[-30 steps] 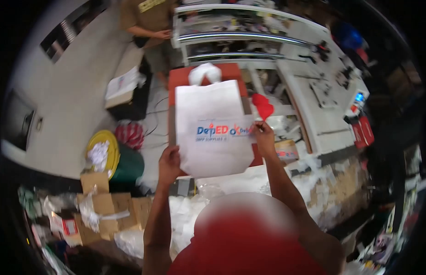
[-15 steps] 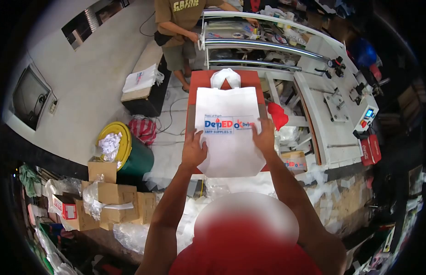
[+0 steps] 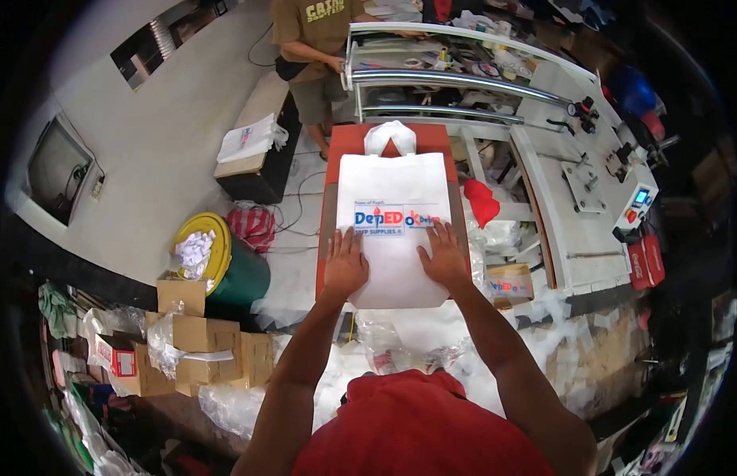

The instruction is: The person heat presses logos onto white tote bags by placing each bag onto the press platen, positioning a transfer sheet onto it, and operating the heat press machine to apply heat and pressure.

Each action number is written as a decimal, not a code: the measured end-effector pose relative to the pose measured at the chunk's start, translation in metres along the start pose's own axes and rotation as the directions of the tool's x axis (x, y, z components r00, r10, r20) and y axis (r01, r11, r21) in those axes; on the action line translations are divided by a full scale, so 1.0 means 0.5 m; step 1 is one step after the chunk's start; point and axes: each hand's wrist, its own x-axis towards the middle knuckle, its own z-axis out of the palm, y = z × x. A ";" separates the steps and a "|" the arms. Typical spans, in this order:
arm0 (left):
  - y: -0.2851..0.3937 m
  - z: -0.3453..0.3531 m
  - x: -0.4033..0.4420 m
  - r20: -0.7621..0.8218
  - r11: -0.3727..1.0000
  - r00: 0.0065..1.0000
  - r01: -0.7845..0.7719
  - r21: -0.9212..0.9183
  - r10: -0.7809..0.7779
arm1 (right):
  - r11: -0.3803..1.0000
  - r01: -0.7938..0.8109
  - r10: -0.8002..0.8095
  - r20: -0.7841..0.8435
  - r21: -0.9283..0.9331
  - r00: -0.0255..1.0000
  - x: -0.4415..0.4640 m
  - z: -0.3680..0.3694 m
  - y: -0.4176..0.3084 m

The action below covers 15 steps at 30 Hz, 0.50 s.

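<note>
A white tote bag (image 3: 394,274) lies flat with its handles at the far end, printed in blue and red across its middle. Beneath it is a red-topped stand (image 3: 334,136), its surface showing around the bag. My left hand (image 3: 345,264) rests on the bag's left side, fingers stretched forward beside the print. On the right side, my right hand (image 3: 444,255) lies flat with fingers spread, the fingertips at the smaller print. Neither hand grips anything.
A co-worker (image 3: 313,47) stands beyond, one hand at the frame of a machine with metal rollers (image 3: 464,82). Left are a green bin with a yellow rim (image 3: 226,252) and cardboard boxes (image 3: 206,337). A stack of white bags (image 3: 248,139) lies on a bench. A control box (image 3: 637,198) stands right.
Both hands have moved inward from the bag's side edges and now lie flatter on it, fingers extended. The bag has stayed in about the same place.
</note>
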 end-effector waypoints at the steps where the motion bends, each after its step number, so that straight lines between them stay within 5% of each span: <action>1: -0.001 0.002 0.000 -0.003 1.000 1.000 0.005 0.004 -0.005 | 1.000 -0.010 0.010 0.012 0.000 1.000 0.000 -0.003 -0.001; 15: -0.001 0.013 -0.002 0.002 1.000 1.000 0.022 0.007 -0.022 | 0.998 0.007 -0.009 -0.030 -0.065 1.000 -0.003 -0.010 -0.004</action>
